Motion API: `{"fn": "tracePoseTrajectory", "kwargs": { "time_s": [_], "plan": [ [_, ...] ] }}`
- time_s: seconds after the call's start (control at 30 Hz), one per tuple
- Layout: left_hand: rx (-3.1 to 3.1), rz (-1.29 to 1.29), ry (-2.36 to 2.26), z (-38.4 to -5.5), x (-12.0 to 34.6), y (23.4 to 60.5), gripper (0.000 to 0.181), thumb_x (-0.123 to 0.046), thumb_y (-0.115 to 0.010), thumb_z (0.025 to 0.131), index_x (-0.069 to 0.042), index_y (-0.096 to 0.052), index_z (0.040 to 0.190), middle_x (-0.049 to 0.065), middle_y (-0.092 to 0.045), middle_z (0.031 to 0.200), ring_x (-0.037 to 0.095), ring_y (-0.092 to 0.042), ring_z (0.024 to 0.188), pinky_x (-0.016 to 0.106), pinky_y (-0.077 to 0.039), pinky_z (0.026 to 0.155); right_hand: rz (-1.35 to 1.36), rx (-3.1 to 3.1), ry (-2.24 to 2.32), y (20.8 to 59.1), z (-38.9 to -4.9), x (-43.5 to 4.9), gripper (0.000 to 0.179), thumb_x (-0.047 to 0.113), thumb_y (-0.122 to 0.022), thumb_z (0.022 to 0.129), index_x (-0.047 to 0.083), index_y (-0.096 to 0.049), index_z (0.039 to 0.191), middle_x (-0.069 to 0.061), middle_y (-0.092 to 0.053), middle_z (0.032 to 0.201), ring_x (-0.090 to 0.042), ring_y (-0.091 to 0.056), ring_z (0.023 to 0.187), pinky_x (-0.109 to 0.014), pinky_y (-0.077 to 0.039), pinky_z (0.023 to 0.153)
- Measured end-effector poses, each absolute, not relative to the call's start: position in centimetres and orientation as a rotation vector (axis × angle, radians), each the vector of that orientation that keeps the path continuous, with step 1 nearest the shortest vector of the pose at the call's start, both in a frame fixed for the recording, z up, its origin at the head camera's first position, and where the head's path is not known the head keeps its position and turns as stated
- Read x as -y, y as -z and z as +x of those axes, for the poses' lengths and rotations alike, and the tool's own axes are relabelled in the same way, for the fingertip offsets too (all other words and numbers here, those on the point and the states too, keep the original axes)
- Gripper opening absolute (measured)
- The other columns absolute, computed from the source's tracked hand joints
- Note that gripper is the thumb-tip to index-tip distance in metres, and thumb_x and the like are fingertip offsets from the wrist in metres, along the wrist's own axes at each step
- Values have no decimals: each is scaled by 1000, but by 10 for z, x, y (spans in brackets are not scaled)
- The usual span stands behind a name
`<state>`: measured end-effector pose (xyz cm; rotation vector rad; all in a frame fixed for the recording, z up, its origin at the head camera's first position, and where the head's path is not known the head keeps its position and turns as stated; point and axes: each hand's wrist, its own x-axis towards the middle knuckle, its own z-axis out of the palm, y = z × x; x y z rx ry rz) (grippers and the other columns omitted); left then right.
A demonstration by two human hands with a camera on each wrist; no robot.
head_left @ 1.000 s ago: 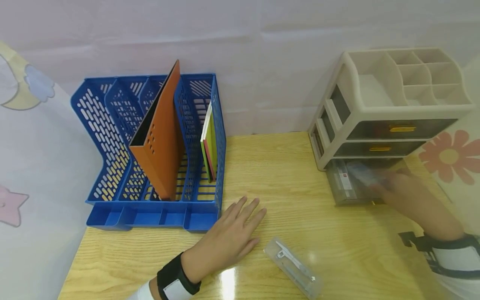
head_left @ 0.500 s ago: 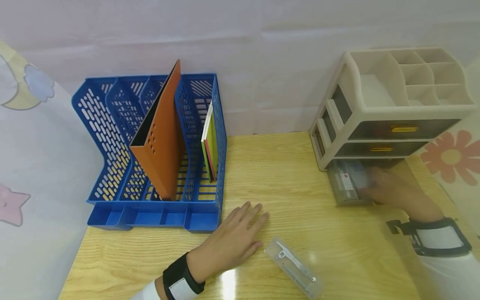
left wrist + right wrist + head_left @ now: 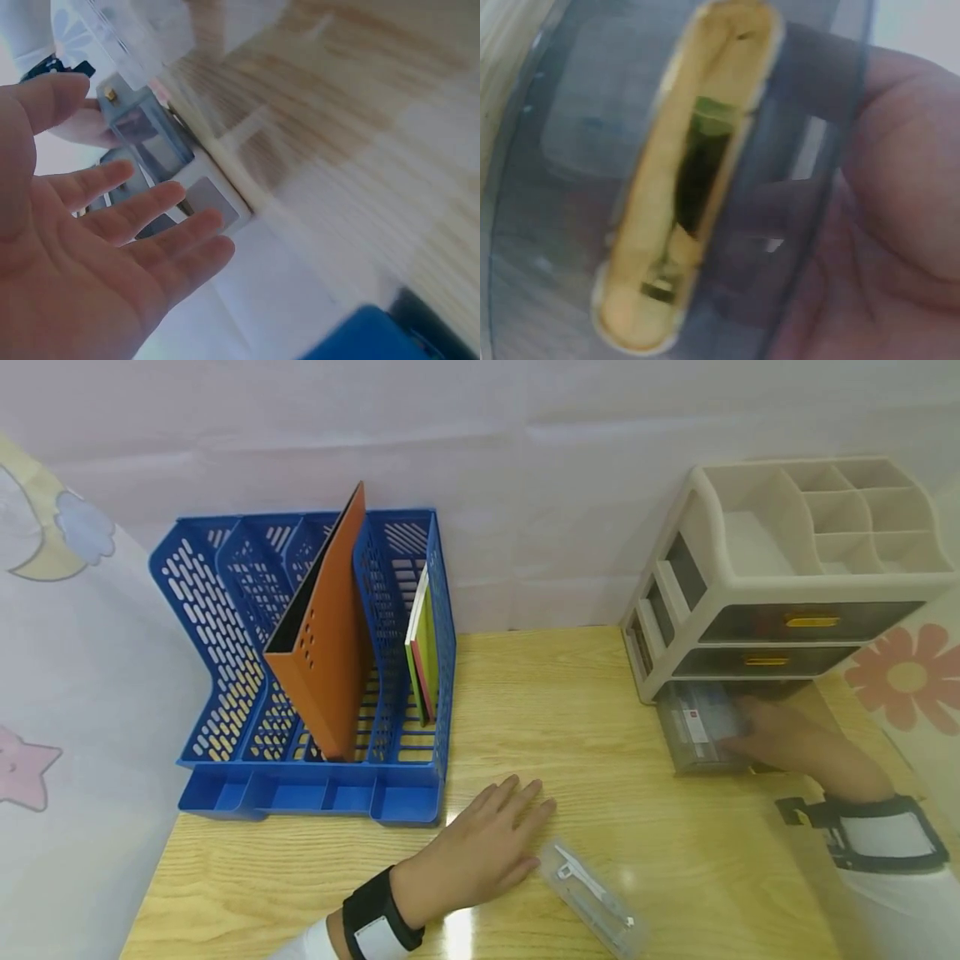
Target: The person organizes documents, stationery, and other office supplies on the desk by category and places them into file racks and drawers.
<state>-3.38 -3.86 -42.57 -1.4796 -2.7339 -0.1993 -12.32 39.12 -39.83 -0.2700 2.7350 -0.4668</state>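
Note:
My left hand [image 3: 480, 856] is over the table with its fingers spread and nothing in them; the left wrist view shows its palm [image 3: 90, 277]. Just right of its thumb lies a slim clear plastic case [image 3: 592, 897] with a long white tool inside. My right hand [image 3: 780, 735], blurred, reaches into the pulled-out bottom drawer [image 3: 693, 760] of a cream desktop organizer [image 3: 832, 578]. Beside its fingers in the drawer are a clear item [image 3: 722, 717] and a box with a white label [image 3: 696, 727]. The grey see-through drawer front and its yellow handle [image 3: 690, 172] partly cover the fingers in the right wrist view.
A blue slotted file rack [image 3: 202, 652] stands at the left, with an orange folder [image 3: 330, 643] and several thin booklets [image 3: 422, 652] upright in it. Small open trays [image 3: 300, 793] run along its front. White cloth [image 3: 517, 485] hangs behind the wooden table [image 3: 540, 693].
My right hand has gone down into the drawer with the clear item it carried above it a second ago. The left hand has shifted right, closer to the clear case.

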Motion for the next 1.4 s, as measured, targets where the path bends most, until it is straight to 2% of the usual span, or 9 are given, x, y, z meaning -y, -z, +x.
{"fn": "tracePoseTrajectory", "kwargs": {
  "time_s": [0.13,0.3,0.43,0.53,0.7,0.8,0.9,1.07,1.4],
  "plan": [
    [2702,-1605,192,-32,30,426,72,-49,-63,89,-12,-39,147,15,-41,151,38,-40,134,49,-41,109,-268,-2749,495,391,-118,-386,53,28,-69,87,-16,-50,110,-7,-59,73,-22,-54,65,-42,-48,56],
    [2597,-1725,247,-31,20,425,71,-47,-70,84,-13,-46,142,15,-48,146,36,-44,131,46,-43,108,-271,-2833,446,376,-108,-372,45,25,-60,93,-13,-50,114,-14,-65,80,-31,-59,72,-53,-50,64],
    [2554,-1770,294,-32,13,424,65,-45,-71,84,-14,-50,137,12,-52,142,31,-46,129,42,-41,110,-417,-3094,389,362,-100,-354,37,19,-66,85,-7,-55,110,-17,-65,75,-33,-59,66,-56,-48,61],
    [2519,-1815,322,-31,9,423,57,-40,-73,84,-14,-54,131,8,-55,137,23,-50,124,34,-43,107,-555,-3256,351,352,-93,-339,29,14,-72,77,-2,-60,98,-16,-67,72,-33,-62,63,-54,-50,57],
    [2459,-1857,284,-27,1,423,41,-26,-75,82,-15,-61,119,-2,-61,119,12,-54,104,21,-50,91,-496,-3126,403,336,-82,-316,33,23,-70,85,-2,-64,105,-14,-73,78,-30,-67,68,-48,-54,56],
    [2466,-1860,211,-25,-2,422,33,-24,-72,85,-16,-63,115,-5,-62,112,10,-53,96,19,-50,83,-423,-3031,475,332,-79,-307,38,26,-65,91,-1,-61,118,-14,-73,85,-31,-68,76,-50,-55,61],
    [2465,-1854,159,-24,-3,423,29,-25,-71,86,-18,-64,114,-7,-63,107,9,-52,92,18,-49,79,-430,-3010,524,330,-79,-299,39,26,-64,92,1,-61,121,-11,-73,86,-31,-68,80,-51,-56,65],
    [2470,-1831,130,-26,-3,425,30,-24,-72,84,-18,-64,112,-7,-62,104,11,-51,90,19,-49,76,-476,-3039,518,330,-79,-287,38,30,-65,91,4,-63,119,-6,-73,85,-24,-68,78,-47,-56,63],
    [2528,-1626,332,-52,10,412,44,-27,-78,80,-11,-64,119,0,-65,112,15,-55,101,25,-51,86,-525,-3017,631,326,-80,-267,40,29,-62,94,3,-62,124,-5,-71,89,-22,-65,82,-45,-55,67]
  ]
}}
